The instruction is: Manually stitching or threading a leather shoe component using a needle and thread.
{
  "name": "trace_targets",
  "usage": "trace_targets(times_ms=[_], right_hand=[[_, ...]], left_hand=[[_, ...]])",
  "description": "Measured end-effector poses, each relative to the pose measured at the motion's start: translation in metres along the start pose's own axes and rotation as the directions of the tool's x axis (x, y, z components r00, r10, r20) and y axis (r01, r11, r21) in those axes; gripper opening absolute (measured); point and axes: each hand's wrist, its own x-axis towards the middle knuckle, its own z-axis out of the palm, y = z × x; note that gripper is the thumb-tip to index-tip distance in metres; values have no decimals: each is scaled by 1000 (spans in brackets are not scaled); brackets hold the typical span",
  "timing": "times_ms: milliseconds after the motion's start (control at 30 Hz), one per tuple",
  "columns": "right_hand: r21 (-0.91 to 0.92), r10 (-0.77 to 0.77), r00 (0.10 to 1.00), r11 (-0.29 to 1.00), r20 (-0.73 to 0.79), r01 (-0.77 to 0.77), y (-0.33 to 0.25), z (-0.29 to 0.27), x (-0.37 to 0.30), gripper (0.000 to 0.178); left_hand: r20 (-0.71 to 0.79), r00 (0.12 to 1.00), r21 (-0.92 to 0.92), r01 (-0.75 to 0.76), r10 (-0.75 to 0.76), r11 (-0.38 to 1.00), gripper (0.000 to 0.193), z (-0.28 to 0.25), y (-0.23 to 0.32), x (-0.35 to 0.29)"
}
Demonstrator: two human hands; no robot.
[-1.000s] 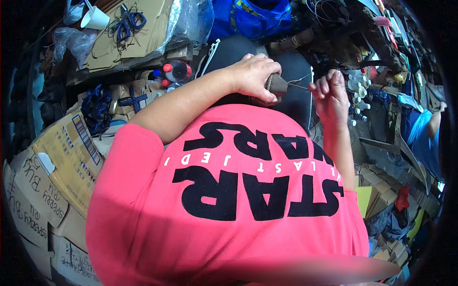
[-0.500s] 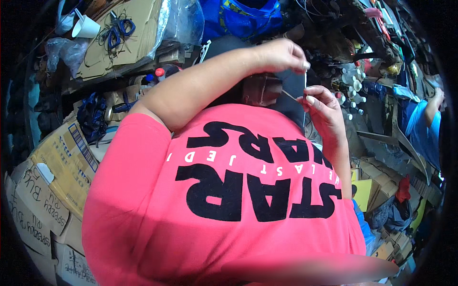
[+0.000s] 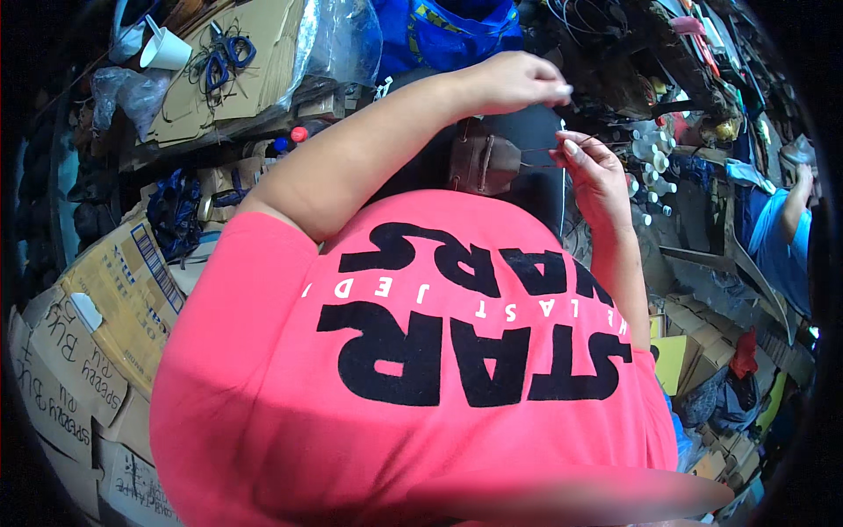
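Observation:
A brown leather piece (image 3: 486,165), with a stitched or laced seam along it, lies in front of my belly on something dark (image 3: 537,140). It looks like part of a shoe upper, though its near end is hidden by my shirt. Thin brown thread (image 3: 537,165) runs from its right end to my right hand (image 3: 599,176), whose thumb and forefinger are pinched on it. Above and to the left, my left hand (image 3: 525,81) is raised with its fingertips pressed together; what they hold, if anything, is too small to make out. A thin white line (image 3: 563,189) edges the dark thing.
Blue-handled scissors (image 3: 226,61) lie on stacked cardboard (image 3: 263,79) at the far left, beside a white cup (image 3: 165,50). A blue bag (image 3: 448,35) stands ahead. Several white-capped bottles (image 3: 654,162) stand at right. Another person's blue sleeve (image 3: 780,228) shows at the right edge.
My left hand has moved slightly up. My right hand has shifted a little up and right, and more thread shows between it and the leather piece, which is now less hidden.

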Motion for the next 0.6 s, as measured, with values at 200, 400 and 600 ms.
trace_targets(times_ms=[200, 400, 600], right_hand=[[28, -26, 997, 999, -75, 28, -1, -9, -4, 21], [-418, 75, 993, 908, 88, -32, -3, -9, -7, 13], [-648, -19, 990, 757, -139, -77, 4, 8, 1, 10]], left_hand=[[297, 948, 231, 43, -113, 972, 19, 15, -6, -32], [135, 977, 170, 141, -164, 975, 16, 1, -8, -39], [141, 977, 228, 128, -162, 965, 17, 9, -7, -41]])
